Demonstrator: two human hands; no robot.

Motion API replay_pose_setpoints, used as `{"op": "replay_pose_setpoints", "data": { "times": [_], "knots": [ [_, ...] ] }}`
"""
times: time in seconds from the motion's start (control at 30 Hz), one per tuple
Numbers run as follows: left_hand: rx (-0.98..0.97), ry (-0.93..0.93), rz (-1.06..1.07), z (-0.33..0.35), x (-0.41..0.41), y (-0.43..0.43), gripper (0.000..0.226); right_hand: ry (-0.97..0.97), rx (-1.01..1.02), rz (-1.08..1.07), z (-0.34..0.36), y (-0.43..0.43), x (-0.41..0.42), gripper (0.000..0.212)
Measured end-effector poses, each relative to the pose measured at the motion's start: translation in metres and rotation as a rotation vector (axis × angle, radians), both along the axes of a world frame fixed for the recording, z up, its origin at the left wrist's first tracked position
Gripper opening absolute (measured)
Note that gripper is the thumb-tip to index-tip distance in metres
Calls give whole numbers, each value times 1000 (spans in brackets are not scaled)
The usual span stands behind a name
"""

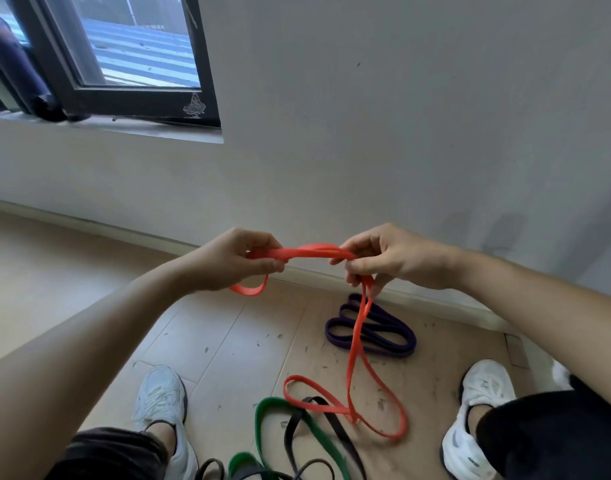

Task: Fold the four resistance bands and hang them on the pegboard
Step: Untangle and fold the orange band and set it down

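- Orange is the band [357,344] being worked: several strands of it are gathered into a short flat bundle stretched between the two hands in front of the wall [401,116].
- The left hand [240,259] is clamped on the left end of that bundle, fingers curled around it, and a small loop of the same band hangs just below the fist.
- The right hand [383,258] pinches the right end between thumb and fingertips; from there the rest of the orange band drops down to the floor [228,341], where it lies in loose crossing loops.
- A purple band [383,336] lies on the floor near the baseboard, gathered into several flat loops; the hanging orange strand passes in front of it.
- A green band [286,420] and a black band [338,427] lie unfolded on the floor at the bottom of the view, crossing each other, with the orange loops resting over the black one.
- White shoes [160,396] stand on either side of the bands.
- A dark-framed window [131,98] sits at the upper left.
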State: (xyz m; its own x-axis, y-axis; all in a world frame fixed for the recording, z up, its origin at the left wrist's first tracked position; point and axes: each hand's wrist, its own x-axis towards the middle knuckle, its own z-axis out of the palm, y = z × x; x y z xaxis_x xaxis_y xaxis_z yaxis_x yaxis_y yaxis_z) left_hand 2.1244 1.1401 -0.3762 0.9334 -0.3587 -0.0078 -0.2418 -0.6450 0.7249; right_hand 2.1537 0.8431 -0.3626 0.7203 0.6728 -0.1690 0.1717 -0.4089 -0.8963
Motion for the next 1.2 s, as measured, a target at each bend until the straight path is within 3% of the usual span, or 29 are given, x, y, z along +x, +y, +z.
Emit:
{"op": "replay_pose_setpoints", "data": {
  "times": [0.23, 0.4, 0.67, 0.8, 1.03, 1.2],
  "knots": [
    [-110, 59, -126, 6, -8, -34, 13, -34, -18, -29, -7, 8, -6, 19],
    [-138, 95, -120, 8, -7, -27, 32, -50, -54, -34, -6, 7, -7, 24],
    [96, 70, -111, 6, -8, -16, 22, -108, -70, -10, -7, 7, -9, 12],
    [32, 61, -107, 11, -11, -17, 24, -229, -121, -28, -9, 11, -9, 13],
    [-43, 47, -118, 13, -15, -29, 18, -268, -21, -71, -21, 38, -26, 29],
    [-87, 20, -88, 15, -17, -24, 19, -227, 32, -95, -27, 49, -27, 16]
  ]
}}
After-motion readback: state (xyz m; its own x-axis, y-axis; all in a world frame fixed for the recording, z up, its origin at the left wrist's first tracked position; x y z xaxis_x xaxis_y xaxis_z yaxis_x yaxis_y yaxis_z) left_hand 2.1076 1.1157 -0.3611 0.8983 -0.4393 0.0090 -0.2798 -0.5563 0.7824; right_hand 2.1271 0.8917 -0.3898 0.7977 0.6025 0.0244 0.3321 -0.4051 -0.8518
